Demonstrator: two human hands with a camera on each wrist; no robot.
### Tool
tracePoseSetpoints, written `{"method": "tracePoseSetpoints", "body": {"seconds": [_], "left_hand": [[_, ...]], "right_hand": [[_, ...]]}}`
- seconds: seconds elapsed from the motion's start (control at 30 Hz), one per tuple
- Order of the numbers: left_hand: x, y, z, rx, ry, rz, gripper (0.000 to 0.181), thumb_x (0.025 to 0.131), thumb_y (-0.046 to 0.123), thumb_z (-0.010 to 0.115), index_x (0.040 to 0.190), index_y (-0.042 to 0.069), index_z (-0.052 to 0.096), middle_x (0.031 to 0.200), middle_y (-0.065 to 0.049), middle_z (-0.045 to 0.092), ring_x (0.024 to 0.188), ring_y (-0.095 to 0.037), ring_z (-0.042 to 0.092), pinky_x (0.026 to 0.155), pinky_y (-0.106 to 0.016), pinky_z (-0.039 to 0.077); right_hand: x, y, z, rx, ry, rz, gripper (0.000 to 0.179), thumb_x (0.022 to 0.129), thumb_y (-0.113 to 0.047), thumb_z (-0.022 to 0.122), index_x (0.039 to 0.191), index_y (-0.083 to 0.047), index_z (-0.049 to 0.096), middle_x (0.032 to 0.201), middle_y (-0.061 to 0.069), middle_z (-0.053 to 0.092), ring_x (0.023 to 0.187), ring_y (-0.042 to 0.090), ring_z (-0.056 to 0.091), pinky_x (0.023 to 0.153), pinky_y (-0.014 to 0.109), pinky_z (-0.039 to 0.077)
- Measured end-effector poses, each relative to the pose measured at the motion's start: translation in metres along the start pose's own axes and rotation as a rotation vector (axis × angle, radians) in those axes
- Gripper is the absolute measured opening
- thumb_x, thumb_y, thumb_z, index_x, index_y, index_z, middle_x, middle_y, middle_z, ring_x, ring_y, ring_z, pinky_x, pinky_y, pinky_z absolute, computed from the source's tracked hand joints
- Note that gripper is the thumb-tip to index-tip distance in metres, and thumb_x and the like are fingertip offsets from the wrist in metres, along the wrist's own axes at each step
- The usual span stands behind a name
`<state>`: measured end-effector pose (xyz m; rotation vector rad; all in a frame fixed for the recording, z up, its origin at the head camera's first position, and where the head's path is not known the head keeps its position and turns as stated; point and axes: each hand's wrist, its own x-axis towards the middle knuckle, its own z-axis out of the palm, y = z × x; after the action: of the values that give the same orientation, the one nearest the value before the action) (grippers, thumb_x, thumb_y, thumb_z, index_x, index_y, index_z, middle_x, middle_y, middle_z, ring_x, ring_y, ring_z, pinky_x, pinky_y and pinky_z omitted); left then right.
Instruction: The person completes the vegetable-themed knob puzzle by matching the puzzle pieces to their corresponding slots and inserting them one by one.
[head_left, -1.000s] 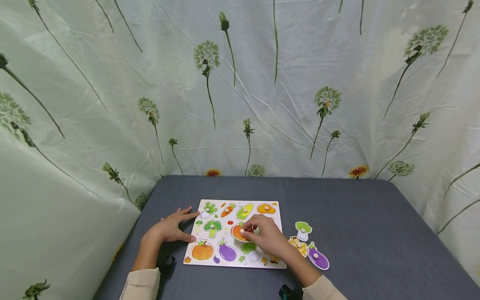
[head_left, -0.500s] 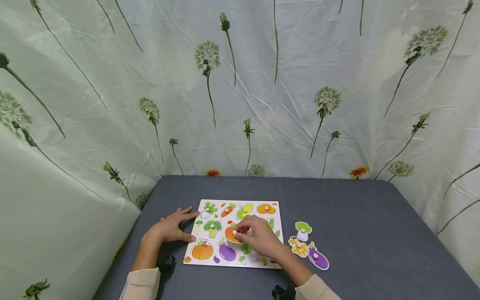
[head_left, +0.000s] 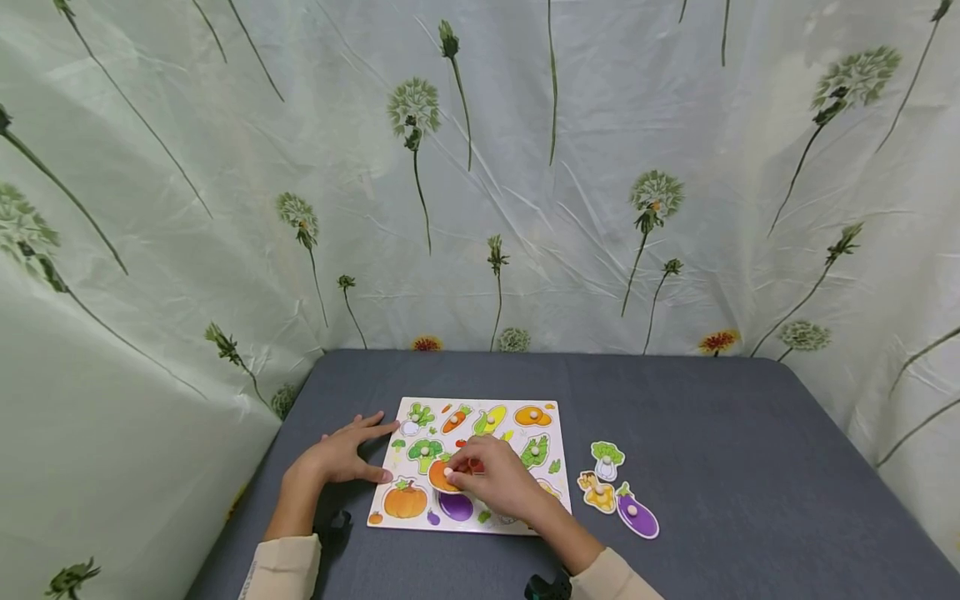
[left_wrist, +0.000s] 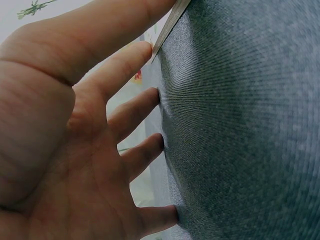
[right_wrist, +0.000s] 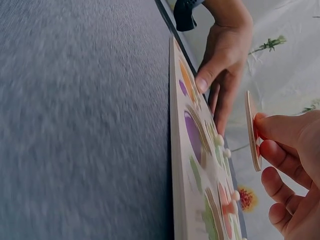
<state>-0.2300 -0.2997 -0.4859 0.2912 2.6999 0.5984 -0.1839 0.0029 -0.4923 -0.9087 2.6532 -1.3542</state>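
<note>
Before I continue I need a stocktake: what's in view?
puzzle board: 1, white, vegetable prints, on table
fitted pieces: at least 6, mixed colours, in board
held piece: 1, orange, over board
loose pieces: 3, green-white, yellow, purple, right of board
table: 1, dark grey, beneath board
curtain: 1, pale with plant prints, behind table
sleeves: 2, beige, head view's bottom
wrist devices: 2, black, beside sleeves
left hand: 1, touching board's left edge
right hand: 1, pinching held piece

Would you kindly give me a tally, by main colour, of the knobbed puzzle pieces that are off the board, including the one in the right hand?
Green-and-white piece: 1
Yellow piece: 1
Purple piece: 1
Orange piece: 1, held in the right hand
Total: 4
</note>
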Motion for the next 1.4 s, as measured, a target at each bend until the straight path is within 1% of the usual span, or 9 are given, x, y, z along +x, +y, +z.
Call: {"method": "tracePoseSetpoints", "body": {"seconds": [0.17,0.3,0.43,0.6,0.73,0.87,1.07,1.23,1.4], "left_hand": [[0.001,0.001,0.000,0.007,0.007,-0.001,0.097,0.072,0.049,0.091,0.155,0.026,0.048,0.168,-0.018,0.030,0.155,-0.054,0.016,0.108,-0.088,0.007],[0.000,0.001,0.000,0.011,0.010,0.006,0.097,0.072,0.049,0.091,0.155,0.026,0.049,0.168,-0.018,0.030,0.154,-0.054,0.017,0.108,-0.088,0.008],[-0.001,0.001,-0.001,0.009,0.003,0.015,0.097,0.072,0.049,0.091,0.156,0.026,0.048,0.168,-0.018,0.030,0.154,-0.054,0.017,0.107,-0.089,0.008],[-0.003,0.000,-0.001,0.001,-0.004,0.021,0.096,0.073,0.050,0.090,0.156,0.026,0.047,0.168,-0.018,0.029,0.154,-0.055,0.015,0.106,-0.089,0.007],[-0.005,-0.002,-0.001,-0.003,-0.003,0.019,0.096,0.073,0.049,0.091,0.155,0.025,0.048,0.168,-0.018,0.030,0.154,-0.055,0.016,0.106,-0.089,0.008],[-0.006,-0.003,0.000,-0.002,0.008,0.022,0.095,0.073,0.049,0.091,0.155,0.025,0.049,0.168,-0.018,0.031,0.154,-0.054,0.017,0.106,-0.089,0.008],[-0.005,-0.002,0.000,-0.001,0.011,0.027,0.095,0.073,0.049,0.091,0.155,0.025,0.049,0.168,-0.018,0.031,0.154,-0.055,0.017,0.106,-0.090,0.008],[-0.005,-0.002,0.001,-0.002,0.009,0.024,0.095,0.073,0.048,0.091,0.155,0.025,0.049,0.168,-0.018,0.031,0.154,-0.055,0.017,0.106,-0.090,0.008],[-0.004,-0.002,0.001,-0.007,0.013,0.028,0.096,0.072,0.049,0.091,0.155,0.025,0.049,0.168,-0.018,0.031,0.154,-0.055,0.017,0.106,-0.089,0.008]], "right_hand": [[0.003,-0.004,0.008,-0.007,-0.017,-0.015,0.009,0.094,-0.027,0.077,0.091,-0.019,0.080,0.077,-0.015,0.061,0.082,0.008,0.057,0.080,0.021,0.048],[0.007,-0.007,0.015,-0.017,-0.022,-0.032,0.007,0.093,-0.027,0.078,0.093,-0.019,0.080,0.078,-0.016,0.061,0.081,0.009,0.057,0.077,0.019,0.046],[0.009,-0.010,0.022,-0.023,-0.036,-0.046,0.006,0.093,-0.026,0.078,0.094,-0.020,0.081,0.079,-0.016,0.063,0.079,0.005,0.056,0.075,0.017,0.044],[0.013,-0.013,0.033,-0.003,-0.061,-0.067,0.004,0.094,-0.021,0.078,0.096,-0.019,0.081,0.079,-0.015,0.065,0.075,-0.002,0.055,0.074,0.015,0.046],[0.015,-0.015,0.041,0.000,-0.088,-0.067,0.005,0.094,-0.021,0.077,0.097,-0.019,0.080,0.080,-0.015,0.064,0.076,-0.003,0.055,0.073,0.013,0.046],[0.017,-0.016,0.048,-0.026,-0.086,-0.068,0.006,0.094,-0.022,0.077,0.098,-0.021,0.081,0.080,-0.016,0.064,0.076,-0.003,0.055,0.071,0.012,0.045],[0.017,-0.016,0.054,-0.027,-0.087,-0.069,0.006,0.093,-0.020,0.078,0.098,-0.020,0.081,0.079,-0.015,0.064,0.070,-0.007,0.051,0.065,0.011,0.044],[0.017,-0.017,0.055,-0.034,-0.102,-0.063,0.007,0.094,-0.020,0.077,0.099,-0.019,0.081,0.080,-0.015,0.065,0.069,-0.007,0.049,0.064,0.011,0.043],[0.018,-0.018,0.057,-0.103,-0.114,-0.067,0.006,0.093,-0.021,0.078,0.097,-0.020,0.081,0.079,-0.016,0.065,0.071,-0.007,0.050,0.065,0.010,0.042]]}}
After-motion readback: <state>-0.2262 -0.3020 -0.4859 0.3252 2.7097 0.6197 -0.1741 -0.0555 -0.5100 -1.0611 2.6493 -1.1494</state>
